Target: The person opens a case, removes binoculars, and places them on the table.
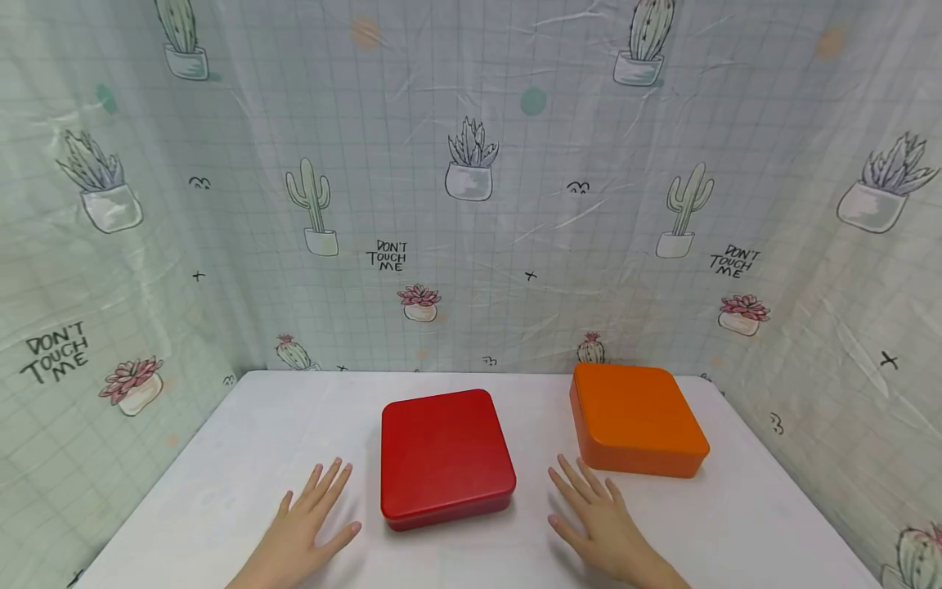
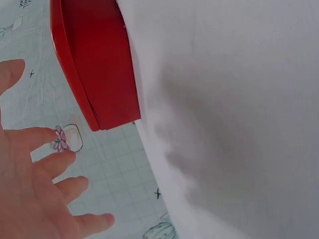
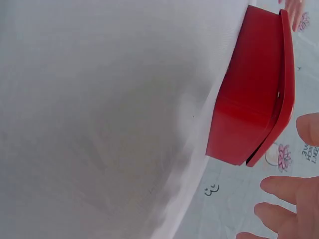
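Observation:
A red square box (image 1: 445, 454) with a lid lies on the white table, turned slightly. To its left my left hand (image 1: 300, 528) hovers with spread fingers, touching nothing. My right hand (image 1: 599, 523) is spread in the same way to the right of the box, just in front of an orange square box (image 1: 639, 417). In the left wrist view the red box (image 2: 99, 64) shows its side wall and lid edge beyond the left hand (image 2: 35, 184). The right wrist view has the red box (image 3: 249, 89) beside fingertips of the right hand (image 3: 294, 199). What the boxes contain is hidden.
The white table (image 1: 243, 458) carries both boxes; the orange one stands near the back right corner. A curtain (image 1: 471, 221) printed with cacti and grid lines hangs behind the table and along both sides.

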